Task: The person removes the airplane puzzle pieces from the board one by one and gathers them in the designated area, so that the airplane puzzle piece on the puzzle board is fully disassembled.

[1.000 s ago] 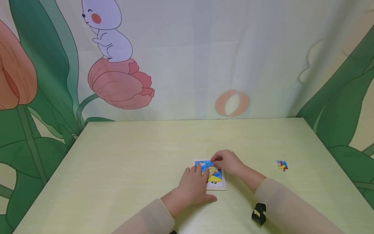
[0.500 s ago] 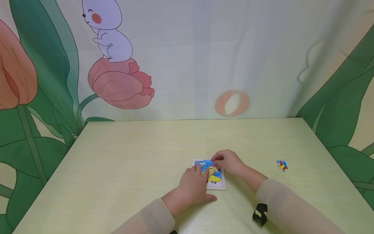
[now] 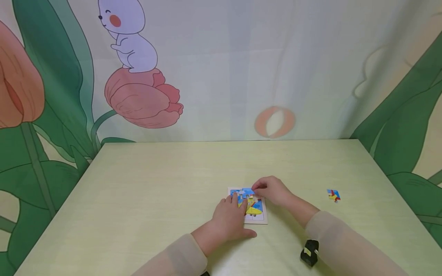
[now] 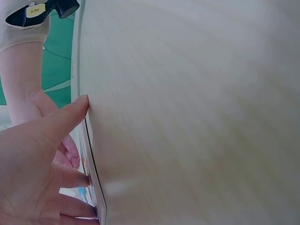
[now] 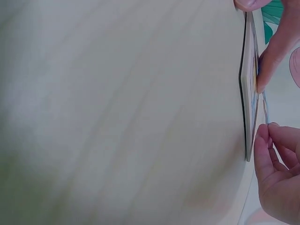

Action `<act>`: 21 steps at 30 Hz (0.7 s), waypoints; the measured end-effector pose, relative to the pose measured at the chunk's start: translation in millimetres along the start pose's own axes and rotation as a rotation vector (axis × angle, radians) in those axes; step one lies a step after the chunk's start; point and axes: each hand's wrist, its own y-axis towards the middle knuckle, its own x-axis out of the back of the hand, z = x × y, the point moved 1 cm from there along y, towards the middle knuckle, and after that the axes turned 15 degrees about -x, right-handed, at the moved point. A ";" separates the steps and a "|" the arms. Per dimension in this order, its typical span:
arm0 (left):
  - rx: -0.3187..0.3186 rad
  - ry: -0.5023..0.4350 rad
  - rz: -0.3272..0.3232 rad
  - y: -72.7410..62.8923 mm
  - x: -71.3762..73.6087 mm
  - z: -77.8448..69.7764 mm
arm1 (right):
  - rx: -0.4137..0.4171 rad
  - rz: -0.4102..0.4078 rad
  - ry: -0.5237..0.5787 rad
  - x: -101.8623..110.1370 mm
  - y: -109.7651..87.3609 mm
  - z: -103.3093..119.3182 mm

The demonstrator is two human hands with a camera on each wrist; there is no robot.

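Note:
A small jigsaw puzzle in a pale frame (image 3: 256, 217), with a yellow plane on blue sky, lies on the table. My left hand (image 3: 228, 219) rests on its left part with fingers stretched over the pieces and thumb on the table, hiding that side. At the upper right of the puzzle, my right hand (image 3: 273, 190) pinches a thin blue puzzle piece (image 3: 247, 191) between thumb and forefinger. Seen edge-on in the right wrist view, this piece (image 5: 266, 108) stands tilted up a little from the board (image 5: 248, 93). One loose puzzle piece (image 3: 333, 195) lies apart on the right.
The pale wooden table (image 3: 155, 184) runs back to a curtain (image 3: 214, 69) printed with flowers and a rabbit. A black wrist device (image 3: 309, 253) hangs at the right sleeve, close above the table.
My right hand has shifted very slightly to the right, with the pinched puzzle piece. The left hand stays in place on the puzzle.

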 end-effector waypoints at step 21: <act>0.015 0.004 0.031 -0.9 0.9 -0.2 | 0.020 0.014 -0.006 8.8 1.4 -11.6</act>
